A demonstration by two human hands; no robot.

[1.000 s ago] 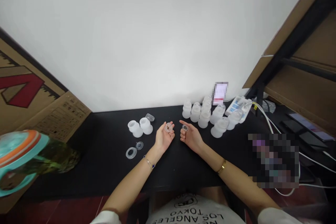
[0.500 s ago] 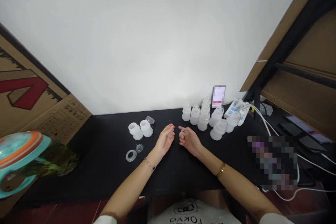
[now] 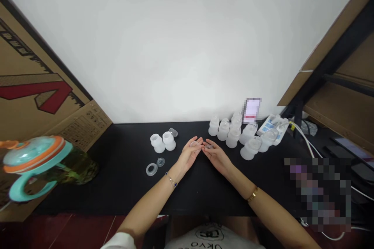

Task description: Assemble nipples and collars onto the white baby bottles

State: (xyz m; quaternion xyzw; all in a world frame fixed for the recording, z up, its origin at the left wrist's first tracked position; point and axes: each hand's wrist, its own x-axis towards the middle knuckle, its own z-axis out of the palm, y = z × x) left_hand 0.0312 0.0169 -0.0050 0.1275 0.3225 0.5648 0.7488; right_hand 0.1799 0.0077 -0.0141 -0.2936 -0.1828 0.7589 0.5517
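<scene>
Left hand [image 3: 189, 155] closed on a clear ring [image 3: 193, 144], right hand [image 3: 217, 157] closed on a second clear ring [image 3: 208, 146], fingertips nearly meeting over the black counter [image 3: 198, 198], frosted bottles [image 3: 233, 137] massed at 2 o'clock, leaving working room between.

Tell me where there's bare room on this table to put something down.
Bare black table lies below the left hand and right hand, and between the clear ring and the teal-lidded cup. The frosted bottles crowd the far right.
</scene>
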